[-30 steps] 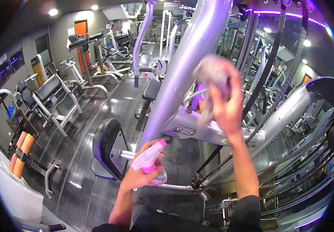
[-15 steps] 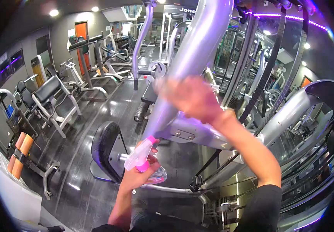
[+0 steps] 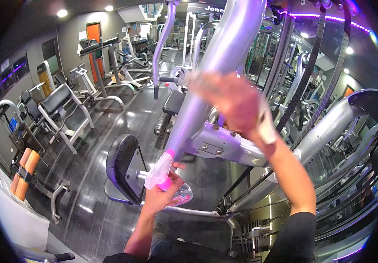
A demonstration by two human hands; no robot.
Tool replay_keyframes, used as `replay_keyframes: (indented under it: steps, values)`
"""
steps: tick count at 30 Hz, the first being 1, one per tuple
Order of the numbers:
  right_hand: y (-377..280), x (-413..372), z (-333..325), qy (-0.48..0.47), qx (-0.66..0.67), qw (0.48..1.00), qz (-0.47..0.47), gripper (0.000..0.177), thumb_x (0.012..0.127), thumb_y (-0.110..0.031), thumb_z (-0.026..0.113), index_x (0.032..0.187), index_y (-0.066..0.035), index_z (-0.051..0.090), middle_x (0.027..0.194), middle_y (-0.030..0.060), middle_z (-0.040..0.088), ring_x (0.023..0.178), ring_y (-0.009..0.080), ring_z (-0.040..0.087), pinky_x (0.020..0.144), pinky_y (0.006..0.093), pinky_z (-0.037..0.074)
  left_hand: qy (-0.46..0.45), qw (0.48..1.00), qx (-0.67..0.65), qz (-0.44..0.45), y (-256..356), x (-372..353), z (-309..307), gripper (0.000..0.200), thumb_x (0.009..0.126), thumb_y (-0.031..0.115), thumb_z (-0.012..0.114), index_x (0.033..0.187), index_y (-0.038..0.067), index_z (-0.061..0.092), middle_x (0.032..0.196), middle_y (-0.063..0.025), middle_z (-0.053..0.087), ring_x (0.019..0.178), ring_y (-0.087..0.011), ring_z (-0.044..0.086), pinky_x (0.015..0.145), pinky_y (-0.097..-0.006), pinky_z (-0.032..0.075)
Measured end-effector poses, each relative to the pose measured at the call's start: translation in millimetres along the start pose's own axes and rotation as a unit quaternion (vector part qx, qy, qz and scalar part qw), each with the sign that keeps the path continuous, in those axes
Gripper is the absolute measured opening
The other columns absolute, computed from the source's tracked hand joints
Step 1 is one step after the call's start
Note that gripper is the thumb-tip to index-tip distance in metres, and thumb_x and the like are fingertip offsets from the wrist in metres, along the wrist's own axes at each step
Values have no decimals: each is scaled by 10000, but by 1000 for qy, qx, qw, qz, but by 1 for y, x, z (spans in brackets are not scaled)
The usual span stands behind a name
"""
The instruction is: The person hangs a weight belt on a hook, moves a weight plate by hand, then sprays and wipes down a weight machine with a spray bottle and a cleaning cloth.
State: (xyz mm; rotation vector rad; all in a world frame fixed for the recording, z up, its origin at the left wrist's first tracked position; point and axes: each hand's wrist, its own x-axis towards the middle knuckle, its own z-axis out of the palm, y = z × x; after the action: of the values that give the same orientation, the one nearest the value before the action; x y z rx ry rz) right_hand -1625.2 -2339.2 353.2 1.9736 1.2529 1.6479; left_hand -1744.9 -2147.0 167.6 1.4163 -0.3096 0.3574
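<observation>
Nearest the camera, low centre: left hand (image 3: pixel 160 199), fingers wrapped tight round a spray bottle (image 3: pixel 167 179).
- Bottle: clear, see-through body, pink collar at the neck, white trigger head, pink nozzle tip.
- It is tilted, nozzle up and pointing toward the machine frame. It is held in the air above the dark floor (image 3: pixel 110 127), just beside a round black pad (image 3: pixel 118 168) on a metal stub.

Low right of the bottle: part of a weight stack (image 3: pixel 246 236), in shadow.

Next out, upper centre: right hand (image 3: pixel 235 103), arm raised, heavily blurred.
- It lies across the thick silver beam (image 3: pixel 206 74) of the machine.
- A strip of pale cloth (image 3: pixel 265 127) shows at the wrist edge of the palm.
- The blur hides the fingers, so I cannot tell whether they are flat or curled on the cloth.

Below that hand: a silver bracket (image 3: pixel 217 144) with bolt heads joins the beam to a second tube running right. Black belts (image 3: pixel 311 70) hang behind it.

Further off, left:
- a black-padded bench (image 3: pixel 55 101) on a white frame;
- two orange rollers (image 3: pixel 24 173) by the wall.

Farthest: more silver machines, an orange door (image 3: pixel 93 33) and round ceiling lamps.
</observation>
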Motion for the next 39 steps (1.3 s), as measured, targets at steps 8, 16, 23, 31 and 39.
replay_keyframes:
  steps: [8,16,23,31,39]
  values:
    - [8,6,14,66,30,996,58,441,773,-76,572,1176,-248,620,1105,27,594,877,218,567,724,342,498,29,999,-15,19,-1,7,11,295,780,-23,612,1074,7,594,954,-44,650,728,-91,605,670,-256,479]
    - [2,-3,18,26,-4,999,-30,453,772,-105,573,1189,-275,616,1040,-18,590,821,156,551,714,285,507,3,1000,16,0,3,4,6,296,776,-8,615,1071,16,603,848,-46,650,714,-85,603,664,-251,470]
    - [40,38,2,155,-82,980,96,479,754,-57,571,1189,-252,624,1057,22,615,889,205,569,798,345,477,26,1000,8,-12,-5,2,6,290,784,-15,613,1072,15,591,837,-46,643,719,-89,608,668,-253,473]
    - [-3,-20,27,52,24,992,-114,481,740,-94,609,1199,-239,611,1152,-46,576,823,149,560,670,274,502,9,1000,4,-9,-1,0,2,325,799,-39,597,1114,0,526,1002,-62,623,759,-107,619,704,-265,495]
    - [109,76,-40,164,-16,981,100,286,945,-88,474,1190,-109,622,1171,131,568,1053,251,549,736,298,567,-14,1000,-16,2,-8,-2,-2,329,816,-14,616,1131,12,527,1036,-62,614,794,-109,616,724,-274,497]
